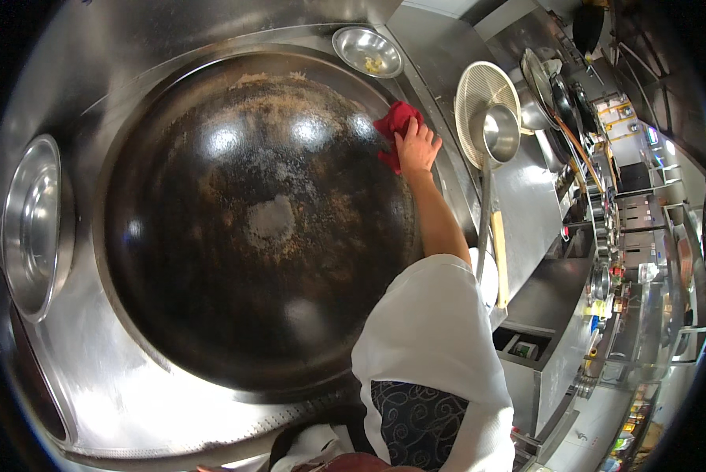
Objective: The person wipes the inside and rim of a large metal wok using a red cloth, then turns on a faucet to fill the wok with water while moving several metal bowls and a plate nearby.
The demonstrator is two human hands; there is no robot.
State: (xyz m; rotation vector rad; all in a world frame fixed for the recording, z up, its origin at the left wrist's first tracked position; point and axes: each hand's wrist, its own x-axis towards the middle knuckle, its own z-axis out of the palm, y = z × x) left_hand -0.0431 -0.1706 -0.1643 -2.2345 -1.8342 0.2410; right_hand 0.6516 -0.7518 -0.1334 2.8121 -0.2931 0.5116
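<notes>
A large dark wok [211, 307] spreads before me, its inner surface shiny, with brown patches and a pale grey spot near the middle. My right hand [418, 150] grips a crumpled red cloth [399, 118] against the right side of the wok's rim. The bare forearm and a white sleeve [435, 312] reach up from below. Of my left hand [203, 468] only a sliver of what looks like skin shows at the bottom edge; the rest is out of view.
A small metal bowl [353, 44] with yellowish bits stands behind the wok; a big metal basin [31, 236] is at the left. To the right lie a wire strainer [466, 118] with a wooden handle and a metal ladle [501, 134]. Pans [559, 97] and shelves crowd farther right.
</notes>
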